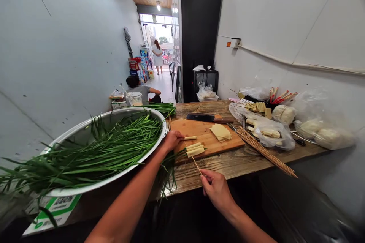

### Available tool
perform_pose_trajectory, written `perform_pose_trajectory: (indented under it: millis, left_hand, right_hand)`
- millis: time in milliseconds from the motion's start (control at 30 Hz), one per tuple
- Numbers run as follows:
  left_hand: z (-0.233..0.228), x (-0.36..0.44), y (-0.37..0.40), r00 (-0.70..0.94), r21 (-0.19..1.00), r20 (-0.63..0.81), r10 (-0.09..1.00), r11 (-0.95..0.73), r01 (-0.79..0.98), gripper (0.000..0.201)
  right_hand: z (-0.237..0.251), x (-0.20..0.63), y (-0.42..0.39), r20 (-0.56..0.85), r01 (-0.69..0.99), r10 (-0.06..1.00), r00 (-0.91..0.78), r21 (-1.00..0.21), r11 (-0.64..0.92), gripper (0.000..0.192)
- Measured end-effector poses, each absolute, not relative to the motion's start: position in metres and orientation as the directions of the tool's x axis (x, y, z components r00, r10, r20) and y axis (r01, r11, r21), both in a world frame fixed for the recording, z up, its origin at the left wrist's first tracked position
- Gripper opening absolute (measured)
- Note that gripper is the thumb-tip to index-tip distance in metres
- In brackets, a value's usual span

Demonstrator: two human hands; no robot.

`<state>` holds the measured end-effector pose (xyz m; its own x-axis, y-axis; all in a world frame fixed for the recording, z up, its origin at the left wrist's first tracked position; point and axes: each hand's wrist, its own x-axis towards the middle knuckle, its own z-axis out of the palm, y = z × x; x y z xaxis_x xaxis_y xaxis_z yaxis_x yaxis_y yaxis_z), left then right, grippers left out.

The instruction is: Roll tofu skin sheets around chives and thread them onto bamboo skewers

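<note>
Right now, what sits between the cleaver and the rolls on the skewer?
Head view: bare cutting board, with the tofu sheet stack off right. Cleaver behind, skewered rolls in front.

A thin pale bamboo skewer (pixel 196 163) slants up from the wooden counter's near edge, threaded through three flat, pale-yellow tofu-skin rolls (pixel 195 149) lying side by side on the cutting board's front edge. A fourth slim pale-yellow roll (pixel 190 138) lies level just behind them.

We're in the narrow back prep area of a small food shop: a worn wooden counter (pixel 228 163) carries a cutting board (pixel 208 136), cleaver (pixel 209 118), bamboo skewers (pixel 265 152) and a big basin of chives (pixel 108 148). Down the corridor, stacked goods (pixel 139 66) line the way to a bright street door.
</note>
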<state>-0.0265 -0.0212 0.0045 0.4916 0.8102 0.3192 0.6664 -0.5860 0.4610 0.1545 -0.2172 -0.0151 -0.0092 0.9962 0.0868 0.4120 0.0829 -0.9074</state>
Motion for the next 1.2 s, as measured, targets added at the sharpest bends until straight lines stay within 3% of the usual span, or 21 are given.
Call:
perform_pose_trajectory:
  millis: [733, 1200]
  left_hand:
    - [0.008, -0.024, -0.020, 0.395, 0.557, 0.259, 0.881, -0.471, 0.684, 0.014]
    - [0.011, -0.024, -0.020, 0.430, 0.510, 0.266, 0.863, -0.505, 0.697, 0.017]
  right_hand:
    - [-0.008, 0.137, -0.202, 0.074, 0.426, 0.997, -0.013, -0.902, 0.072, 0.032]
    - [-0.016, 0.127, -0.195, 0.086, 0.517, 0.995, 0.049, -0.855, 0.048, 0.031]
